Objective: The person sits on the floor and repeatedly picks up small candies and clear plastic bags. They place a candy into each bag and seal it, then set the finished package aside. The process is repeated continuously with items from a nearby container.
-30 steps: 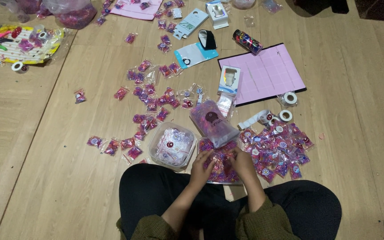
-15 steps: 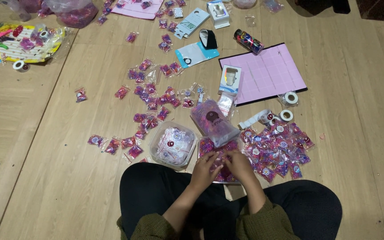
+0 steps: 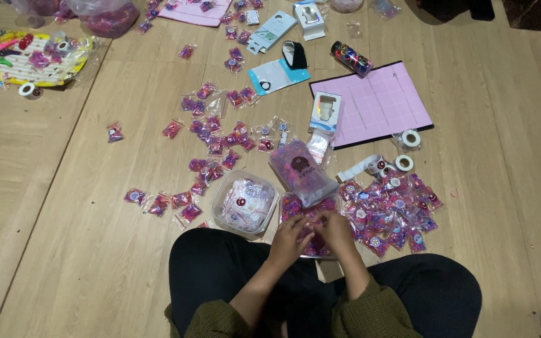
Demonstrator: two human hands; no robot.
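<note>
I sit cross-legged on a wooden floor. My left hand [image 3: 288,236] and my right hand [image 3: 336,229] meet fingertip to fingertip above a shallow tray [image 3: 293,205] of tiny pink and purple pieces. Both pinch a small packet [image 3: 312,224] between them; its contents are too small to make out. A clear bag of pink pieces [image 3: 302,170] leans on the tray's far edge. Left of my hands stands a clear plastic tub [image 3: 243,204] holding small clear packets. A pile of filled pink packets [image 3: 389,209] lies just right of my right hand.
Several loose pink packets [image 3: 217,134] are scattered ahead on the floor. A pink sheet on a black board [image 3: 377,103], a small white box [image 3: 325,111] and tape rolls [image 3: 409,139] lie at the right. A colourful package [image 3: 32,59] sits far left.
My two hands have drawn a little closer together over the tray and stay in the same spot. Nothing else has moved.
</note>
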